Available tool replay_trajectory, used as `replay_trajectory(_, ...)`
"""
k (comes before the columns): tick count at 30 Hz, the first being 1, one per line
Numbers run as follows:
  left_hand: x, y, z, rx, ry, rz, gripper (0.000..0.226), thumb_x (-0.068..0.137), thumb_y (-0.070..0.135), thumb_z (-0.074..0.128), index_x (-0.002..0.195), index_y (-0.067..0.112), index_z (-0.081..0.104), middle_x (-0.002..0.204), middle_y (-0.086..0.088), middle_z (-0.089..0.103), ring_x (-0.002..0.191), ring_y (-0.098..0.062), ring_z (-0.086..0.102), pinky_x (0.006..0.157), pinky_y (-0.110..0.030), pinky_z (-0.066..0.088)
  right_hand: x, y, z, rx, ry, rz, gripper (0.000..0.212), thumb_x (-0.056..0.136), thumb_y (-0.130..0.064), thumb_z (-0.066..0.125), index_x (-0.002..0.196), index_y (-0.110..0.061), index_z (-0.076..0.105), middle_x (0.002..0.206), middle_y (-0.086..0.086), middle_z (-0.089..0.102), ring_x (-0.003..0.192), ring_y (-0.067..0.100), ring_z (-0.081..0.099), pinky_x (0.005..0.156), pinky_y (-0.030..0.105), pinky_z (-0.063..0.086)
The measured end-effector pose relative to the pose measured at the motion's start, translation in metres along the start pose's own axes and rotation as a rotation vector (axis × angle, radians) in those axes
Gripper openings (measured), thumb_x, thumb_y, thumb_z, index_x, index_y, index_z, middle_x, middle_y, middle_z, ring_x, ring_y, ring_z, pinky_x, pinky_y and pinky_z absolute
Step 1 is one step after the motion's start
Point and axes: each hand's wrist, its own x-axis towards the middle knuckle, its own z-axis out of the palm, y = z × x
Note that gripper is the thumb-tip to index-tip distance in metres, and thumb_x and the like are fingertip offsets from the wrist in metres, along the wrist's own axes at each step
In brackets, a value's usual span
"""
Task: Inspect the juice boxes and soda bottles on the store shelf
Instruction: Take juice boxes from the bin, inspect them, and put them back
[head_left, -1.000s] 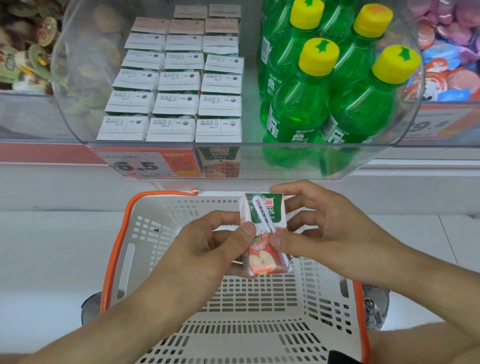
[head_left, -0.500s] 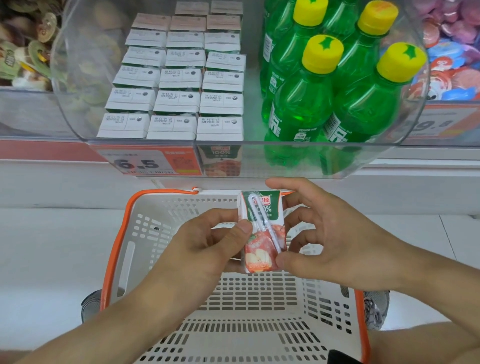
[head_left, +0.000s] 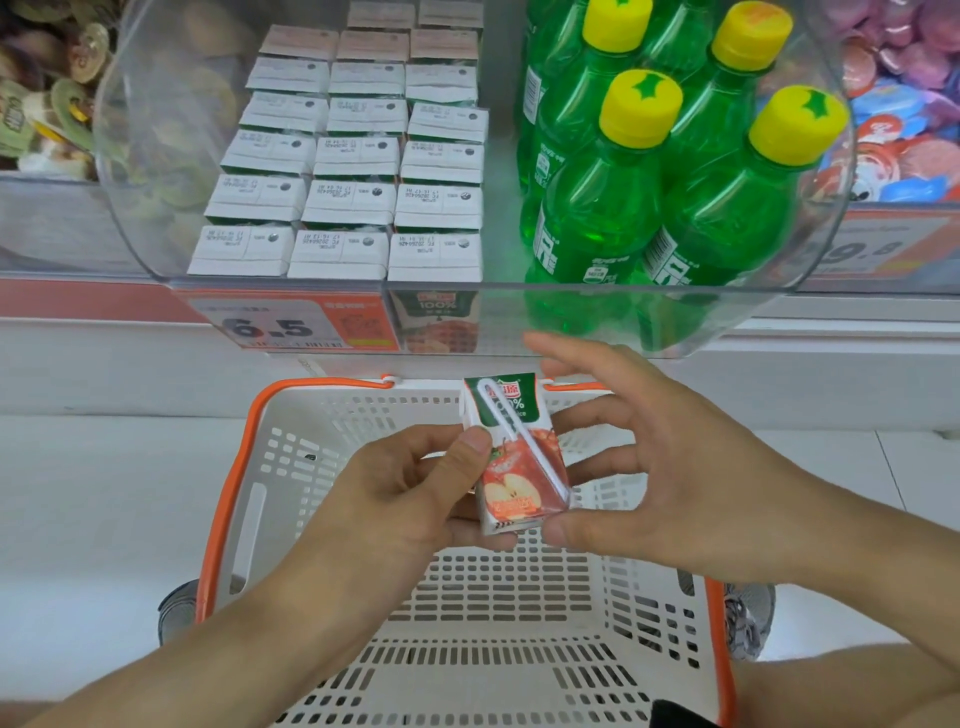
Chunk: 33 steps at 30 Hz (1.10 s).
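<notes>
A small apple juice box with a white straw taped across its front is held above the basket. My left hand grips its left edge, thumb on the front. My right hand has its thumb at the box's lower right corner, with the fingers spread behind and beside it. Rows of white-topped juice boxes fill the left of a clear shelf bin. Several green soda bottles with yellow caps stand in the bin's right part.
A white shopping basket with an orange rim sits below my hands, with nothing visible inside. A price tag reading 6.5 hangs on the shelf edge. Neighbouring bins hold small sealed snack cups at the left and right.
The juice box has tilted, its top leaning left and its bottom swinging right. My right hand's fingers have opened and spread away from the box, leaving the thumb near its lower corner.
</notes>
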Motion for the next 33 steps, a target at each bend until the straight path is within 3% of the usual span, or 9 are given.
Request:
replay_trajectory(4,0.000,0.006,0.001,-0.051,-0.024,-0.044,0.040,0.086,0.033,0.055,0.100,-0.001,0.072,0.091,-0.020,0.076,0.083,-0.036,0.074,0.069,-0.034,0.062,0.001,0.000,-0.001,0.016,-0.002,-0.020,0.060,0.073,-0.027,0.086,0.125,-0.044,0.064,0.135,-0.028,0.050,0.118,-0.002,0.059,0.095,0.021,0.054)
replay_trajectory(8,0.000,0.010,0.002,0.096,0.031,-0.070,0.039,0.088,0.039,0.054,0.092,0.005,0.072,0.078,-0.007,0.076,0.079,-0.031,0.074,0.069,-0.039,0.063,0.003,0.003,-0.001,0.089,0.050,0.008,0.041,0.084,-0.029,0.073,0.124,-0.035,0.067,0.118,-0.021,0.071,0.106,-0.002,0.068,0.097,0.028,0.055)
replay_trajectory(10,0.001,0.007,0.001,0.242,0.094,-0.050,0.047,0.078,0.055,0.055,0.101,0.017,0.070,0.091,0.002,0.076,0.083,-0.016,0.073,0.070,-0.027,0.062,0.005,0.006,-0.003,0.064,0.116,0.036,0.037,0.086,-0.036,0.067,0.123,-0.035,0.067,0.113,-0.019,0.073,0.099,0.002,0.072,0.097,0.035,0.055)
replay_trajectory(13,-0.004,0.002,-0.004,0.587,0.147,0.128,0.066,0.067,0.078,0.056,0.125,0.047,0.051,0.117,0.027,0.060,0.101,0.009,0.061,0.076,-0.005,0.048,0.008,0.012,-0.006,0.101,0.136,0.086,0.034,0.091,-0.030,0.065,0.125,-0.029,0.068,0.114,-0.010,0.075,0.093,0.009,0.075,0.092,0.035,0.059)
replay_trajectory(15,-0.006,0.001,-0.005,0.744,0.073,0.349,0.067,0.074,0.070,0.065,0.133,0.058,0.038,0.126,0.038,0.047,0.113,0.019,0.048,0.088,-0.001,0.040,0.009,0.013,-0.004,0.134,0.105,0.096,0.038,0.089,-0.036,0.065,0.125,-0.025,0.069,0.111,-0.006,0.076,0.094,0.015,0.075,0.091,0.040,0.058)
replay_trajectory(18,-0.003,-0.001,-0.004,0.829,0.023,0.571,0.063,0.081,0.046,0.072,0.137,0.050,0.044,0.127,0.032,0.052,0.116,0.014,0.051,0.093,0.001,0.034,0.007,0.009,0.000,0.159,0.042,0.084,0.036,0.089,-0.039,0.061,0.120,-0.023,0.071,0.104,-0.003,0.078,0.095,0.017,0.075,0.088,0.039,0.060)
replay_trajectory(23,-0.003,0.008,-0.002,0.603,0.096,0.509,0.039,0.072,0.035,0.075,0.106,0.046,0.061,0.105,0.031,0.067,0.098,0.005,0.065,0.084,-0.003,0.044,0.004,0.005,0.003,0.109,0.065,0.096,0.039,0.085,-0.045,0.065,0.121,-0.031,0.068,0.105,-0.008,0.076,0.089,0.015,0.075,0.088,0.046,0.059)
replay_trajectory(29,-0.004,0.008,-0.003,0.564,0.101,0.494,0.044,0.072,0.012,0.083,0.100,0.040,0.064,0.102,0.029,0.068,0.098,0.002,0.067,0.086,-0.004,0.045,0.003,0.001,-0.002,0.140,0.065,0.119,0.028,0.093,-0.016,0.068,0.117,-0.029,0.071,0.110,-0.006,0.075,0.091,0.017,0.074,0.086,0.055,0.057)
replay_trajectory(33,-0.004,0.011,-0.001,0.513,0.094,0.494,0.037,0.070,0.023,0.079,0.098,0.040,0.062,0.103,0.025,0.070,0.101,-0.002,0.067,0.086,-0.006,0.047,0.000,-0.003,-0.003,0.143,0.068,0.121,0.033,0.087,-0.014,0.072,0.113,-0.034,0.073,0.107,-0.008,0.074,0.091,0.013,0.072,0.083,0.056,0.057)
